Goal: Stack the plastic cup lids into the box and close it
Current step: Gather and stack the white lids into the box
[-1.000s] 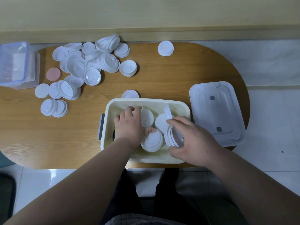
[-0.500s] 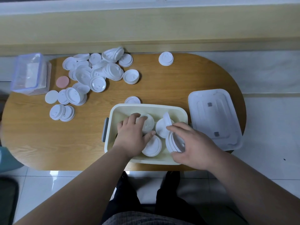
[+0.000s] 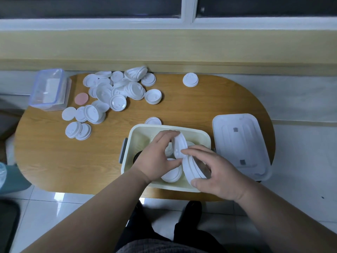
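A cream box (image 3: 140,133) with a grey side handle sits at the table's near edge. Inside it my left hand (image 3: 156,157) grips a white cup lid (image 3: 179,146), lifted on edge. My right hand (image 3: 215,172) holds a small stack of lids (image 3: 192,168) upright against the box's right side. Another lid (image 3: 172,173) lies flat on the box floor. The box's white cover (image 3: 238,143) rests on the table to the right. A heap of loose white lids (image 3: 116,92) covers the far left of the table.
A clear plastic container (image 3: 49,90) stands at the table's far left corner, with a pink disc (image 3: 81,98) beside it. One lid (image 3: 190,79) lies alone at the far edge, another (image 3: 153,121) just behind the box. The oval wooden table (image 3: 54,157) stands against a yellow wall.
My left hand has picked a lid off the box floor and tipped it up toward the stack in my right hand. The camera has tilted upward.
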